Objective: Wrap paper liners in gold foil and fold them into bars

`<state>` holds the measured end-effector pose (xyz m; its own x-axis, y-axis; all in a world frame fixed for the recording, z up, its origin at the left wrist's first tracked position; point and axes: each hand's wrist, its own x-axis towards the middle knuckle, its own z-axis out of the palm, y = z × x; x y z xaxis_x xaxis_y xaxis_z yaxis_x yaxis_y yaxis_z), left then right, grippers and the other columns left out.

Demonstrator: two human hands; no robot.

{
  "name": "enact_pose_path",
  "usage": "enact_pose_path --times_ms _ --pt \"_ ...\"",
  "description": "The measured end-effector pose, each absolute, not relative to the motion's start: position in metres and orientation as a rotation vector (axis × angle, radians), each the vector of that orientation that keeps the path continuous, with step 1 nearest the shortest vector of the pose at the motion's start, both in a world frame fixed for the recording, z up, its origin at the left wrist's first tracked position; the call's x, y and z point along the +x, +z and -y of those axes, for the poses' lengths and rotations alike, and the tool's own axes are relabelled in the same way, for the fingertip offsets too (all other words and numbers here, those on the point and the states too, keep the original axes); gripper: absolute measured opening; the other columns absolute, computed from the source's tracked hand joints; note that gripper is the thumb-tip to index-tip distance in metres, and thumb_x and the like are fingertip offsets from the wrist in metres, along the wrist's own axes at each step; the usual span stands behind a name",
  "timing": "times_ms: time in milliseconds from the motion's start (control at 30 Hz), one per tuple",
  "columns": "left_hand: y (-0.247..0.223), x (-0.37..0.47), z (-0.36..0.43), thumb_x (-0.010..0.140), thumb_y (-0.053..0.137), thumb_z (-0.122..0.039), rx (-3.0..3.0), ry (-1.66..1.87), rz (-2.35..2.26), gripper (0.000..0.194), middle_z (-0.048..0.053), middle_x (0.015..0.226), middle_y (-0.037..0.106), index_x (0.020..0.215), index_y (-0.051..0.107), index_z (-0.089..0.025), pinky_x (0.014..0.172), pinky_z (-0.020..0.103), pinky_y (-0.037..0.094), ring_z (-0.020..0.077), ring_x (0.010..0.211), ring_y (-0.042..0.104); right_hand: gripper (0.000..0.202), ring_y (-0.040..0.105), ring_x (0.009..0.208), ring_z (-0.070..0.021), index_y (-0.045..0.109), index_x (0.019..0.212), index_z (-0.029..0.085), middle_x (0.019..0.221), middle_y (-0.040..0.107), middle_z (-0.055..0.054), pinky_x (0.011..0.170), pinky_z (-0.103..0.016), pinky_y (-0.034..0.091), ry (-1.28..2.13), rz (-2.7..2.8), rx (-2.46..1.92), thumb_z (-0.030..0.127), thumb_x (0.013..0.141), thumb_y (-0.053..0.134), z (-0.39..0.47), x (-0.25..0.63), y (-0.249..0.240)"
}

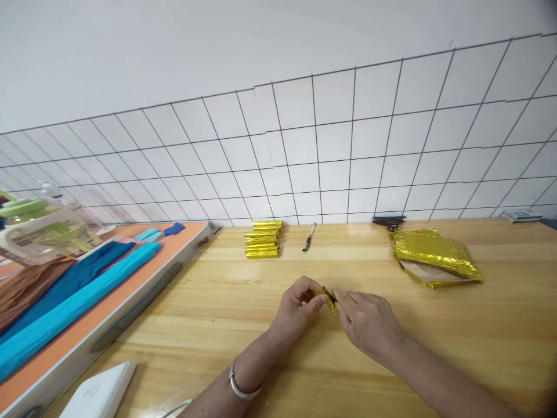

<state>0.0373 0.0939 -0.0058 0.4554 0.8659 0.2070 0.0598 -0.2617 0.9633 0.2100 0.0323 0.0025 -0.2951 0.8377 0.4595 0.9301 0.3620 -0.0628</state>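
Between my two hands is a small folded strip of gold foil paper (330, 298), held just above the wooden table. My left hand (300, 305), with a silver bangle (238, 386) on its wrist, pinches the strip's upper left end. My right hand (368, 322) has its fingers closed along the other side and covers part of it. Behind my hands lies a row of several folded gold paper strips (263, 241). Off to the right is a stack of gold foil sheets (435, 249), its lower layers showing a brown underside.
A pen (309, 237) lies near the tiled wall (333, 145). A black clip (389, 222) stands behind the gold stack. On the left, an orange-topped surface (130, 290) carries rolled blue cloth (87, 307) and a clear jug (56, 238). A white box (100, 392) sits at front left.
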Motion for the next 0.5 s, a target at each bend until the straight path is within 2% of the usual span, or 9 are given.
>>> enact_pose_path --times_ms 100,500 --pt "-0.0061 0.0378 -0.0942 0.079 0.062 -0.033 1.644 0.968 -0.807 0.02 0.002 0.075 0.057 0.077 0.055 -0.014 0.063 0.024 0.04 0.0116 0.068 0.051 0.032 0.064 0.073 -0.0153 0.058 0.111 0.013 0.084 0.069 -0.005 0.065 -0.026 0.044 -0.262 2.201 -1.541 0.015 0.086 0.038 -0.0321 0.2086 0.0046" --pt "-0.0012 0.0337 -0.0969 0.08 0.061 -0.028 1.721 0.953 -0.612 0.012 0.002 0.078 0.052 0.079 0.061 -0.015 0.072 0.027 0.04 0.0128 0.076 0.05 0.028 0.064 0.072 -0.0163 0.058 0.107 0.014 0.08 0.069 -0.005 0.062 -0.027 0.045 -0.258 2.267 -1.647 0.012 0.085 0.04 -0.0335 0.2096 0.0017"
